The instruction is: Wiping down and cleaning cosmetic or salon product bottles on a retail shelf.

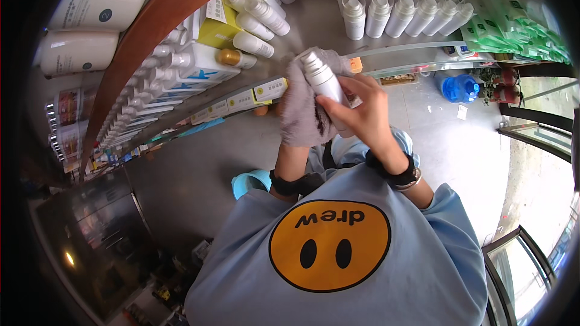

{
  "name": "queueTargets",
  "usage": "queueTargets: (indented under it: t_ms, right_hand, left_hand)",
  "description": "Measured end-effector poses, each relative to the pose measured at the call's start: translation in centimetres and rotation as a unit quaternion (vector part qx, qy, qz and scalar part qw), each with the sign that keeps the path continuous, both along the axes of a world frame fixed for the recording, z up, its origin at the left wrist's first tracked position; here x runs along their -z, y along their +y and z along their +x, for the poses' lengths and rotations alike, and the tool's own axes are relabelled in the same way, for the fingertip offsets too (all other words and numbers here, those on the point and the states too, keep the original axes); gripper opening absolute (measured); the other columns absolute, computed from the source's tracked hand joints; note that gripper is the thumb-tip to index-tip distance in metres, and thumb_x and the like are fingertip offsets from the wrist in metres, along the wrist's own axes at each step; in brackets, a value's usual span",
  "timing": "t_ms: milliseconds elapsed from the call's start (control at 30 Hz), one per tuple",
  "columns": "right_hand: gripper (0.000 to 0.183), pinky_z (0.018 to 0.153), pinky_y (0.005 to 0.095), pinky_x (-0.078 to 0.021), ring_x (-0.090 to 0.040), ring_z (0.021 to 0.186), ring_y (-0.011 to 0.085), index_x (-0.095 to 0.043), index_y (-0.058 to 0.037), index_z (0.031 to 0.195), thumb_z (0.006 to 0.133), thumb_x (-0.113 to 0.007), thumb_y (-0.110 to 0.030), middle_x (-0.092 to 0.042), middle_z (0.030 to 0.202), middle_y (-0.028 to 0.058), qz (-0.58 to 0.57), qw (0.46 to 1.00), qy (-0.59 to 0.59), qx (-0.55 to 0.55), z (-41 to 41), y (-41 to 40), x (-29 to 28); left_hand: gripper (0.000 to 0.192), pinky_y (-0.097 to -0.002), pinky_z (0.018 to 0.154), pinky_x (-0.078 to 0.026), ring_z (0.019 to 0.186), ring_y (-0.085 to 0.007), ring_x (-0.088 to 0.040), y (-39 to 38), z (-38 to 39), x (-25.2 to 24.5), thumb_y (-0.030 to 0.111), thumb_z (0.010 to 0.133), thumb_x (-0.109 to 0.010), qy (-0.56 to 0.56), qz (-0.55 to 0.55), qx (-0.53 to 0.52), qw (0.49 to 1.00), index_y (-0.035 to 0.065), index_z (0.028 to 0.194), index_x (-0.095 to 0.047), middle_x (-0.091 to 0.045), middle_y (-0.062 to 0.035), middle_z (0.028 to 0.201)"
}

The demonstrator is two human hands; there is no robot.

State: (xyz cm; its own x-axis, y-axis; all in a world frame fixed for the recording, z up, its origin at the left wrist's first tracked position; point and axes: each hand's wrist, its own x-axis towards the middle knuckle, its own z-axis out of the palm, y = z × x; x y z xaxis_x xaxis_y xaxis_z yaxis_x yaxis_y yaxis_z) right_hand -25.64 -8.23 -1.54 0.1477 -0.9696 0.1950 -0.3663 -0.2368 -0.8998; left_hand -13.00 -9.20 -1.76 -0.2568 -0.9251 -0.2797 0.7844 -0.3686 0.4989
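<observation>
My right hand point(364, 106) grips a white pump-type bottle point(324, 77) by its side. The bottle is tilted, with its stepped white top pointing up and to the left. A greyish-pink cloth point(297, 104) covers my left hand point(291, 160), so only the wrist end shows. The cloth lies against the left side of the bottle and behind its top. Just beyond my hands is a grey shelf point(312, 18). Beside the cloth on that shelf lie a gold-capped bottle point(235, 58) and several white bottles point(267, 16).
Rows of white bottles with clear caps point(378, 16) stand at the back. Green-and-white packets point(512, 31) lie right of them. White pump bottles point(149, 77) line the left shelf, under a brown wooden edge point(149, 18). A blue bucket point(251, 181) and a blue water jug point(460, 88) are lower down.
</observation>
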Motion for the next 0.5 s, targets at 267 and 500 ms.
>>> queueTargets:
  t_ms: [267,500]
  right_hand:
    - [0.045,0.075,0.0364,-0.0407,-0.049,0.083,0.0307,-0.052,0.0021,0.100,0.064,-0.067,-0.020,-0.052,0.093,0.0150,-0.100,0.992,0.031,-0.073,0.8,0.8,-0.1]
    - [0.045,0.081,0.0312,-0.0399,-0.052,0.092,0.0203,-0.045,0.0040,0.113,0.080,-0.056,-0.024,-0.055,0.101,0.0146,0.124,0.966,-0.195,-0.117,-1.7,0.8,-0.2]
  left_hand:
    - [0.045,-0.0335,0.080,-0.040,0.090,-0.0210,-0.050,2.6,1.0,2.7,0.031,0.077,-0.045,-0.182,-0.029,-0.155,0.971,0.0021,0.111,-0.043,-0.050,-0.0112,0.101]
    - [0.078,-0.0469,0.095,-0.029,0.109,-0.0404,-0.039,0.8,3.5,0.4,0.053,0.071,-0.040,0.079,-0.105,-0.066,0.989,-0.0055,0.122,-0.031,-0.038,-0.0220,0.121]
